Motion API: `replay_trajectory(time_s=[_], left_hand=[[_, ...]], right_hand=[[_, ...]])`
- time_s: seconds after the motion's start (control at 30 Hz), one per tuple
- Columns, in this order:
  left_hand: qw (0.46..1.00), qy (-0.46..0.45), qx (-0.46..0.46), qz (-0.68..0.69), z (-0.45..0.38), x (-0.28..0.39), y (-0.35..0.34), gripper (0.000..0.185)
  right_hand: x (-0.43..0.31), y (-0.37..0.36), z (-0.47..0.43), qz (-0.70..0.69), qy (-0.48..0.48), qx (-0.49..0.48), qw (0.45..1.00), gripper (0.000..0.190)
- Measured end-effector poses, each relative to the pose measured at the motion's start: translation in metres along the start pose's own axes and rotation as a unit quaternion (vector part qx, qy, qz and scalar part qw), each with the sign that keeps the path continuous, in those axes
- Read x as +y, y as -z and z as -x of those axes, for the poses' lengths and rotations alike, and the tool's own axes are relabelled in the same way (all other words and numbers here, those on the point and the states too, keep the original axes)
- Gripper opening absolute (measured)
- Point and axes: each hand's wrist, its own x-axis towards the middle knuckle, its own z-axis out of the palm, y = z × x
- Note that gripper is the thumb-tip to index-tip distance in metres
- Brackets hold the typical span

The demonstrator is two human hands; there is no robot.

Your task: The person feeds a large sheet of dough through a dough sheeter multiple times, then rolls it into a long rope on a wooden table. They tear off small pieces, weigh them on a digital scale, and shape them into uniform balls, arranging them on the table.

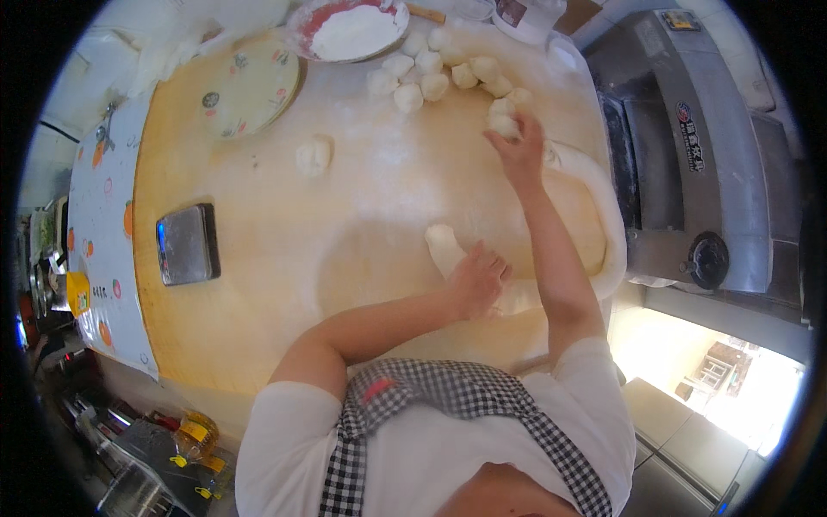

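My left hand [478, 279] lies over a long dough rope [443, 249] near its free end, fingers curled on it. The end pokes out beyond the fingers to the upper left. From under this hand the rope bends around the right of the board in a big loop [615, 226]. Farther away, my right hand [524, 152] has thumb and fingers around a dough piece [502, 125], at the near end of a row of dough balls [484, 68]. Another group of dough balls [409, 97] sits left of that row. One dough lump [313, 157] lies apart at mid-left.
A floury wooden board [271, 323] bears a digital scale [187, 245] and round patterned mat [252, 90]. A flour bowl [349, 32] stands at the back, near a white tub [530, 19]. At right is a metal machine with a handwheel [709, 260].
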Motion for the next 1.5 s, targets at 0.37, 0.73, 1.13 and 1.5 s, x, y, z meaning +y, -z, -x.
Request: replay_trajectory(time_s=[0.37, 0.73, 1.13, 1.5], left_hand=[[0.993, 0.113, -0.025, -0.029, 0.058, -0.042, 0.011, 0.015], [0.948, 0.297, 0.075, -0.086, 0.143, -0.047, 0.021, 0.056], [0.91, 0.392, 0.084, -0.107, 0.195, -0.026, 0.039, 0.067], [0.858, 0.501, 0.043, -0.103, 0.258, -0.046, 0.053, 0.078]], right_hand=[[0.034, 0.141, 0.147, 0.27, -0.094, -0.369, 0.885, 0.039], [-0.129, -0.018, 0.214, 0.21, 0.12, -0.283, 0.928, 0.066], [-0.137, -0.029, 0.215, 0.269, 0.034, -0.215, 0.938, 0.081], [-0.207, -0.078, 0.227, 0.217, 0.119, -0.305, 0.92, 0.079]])
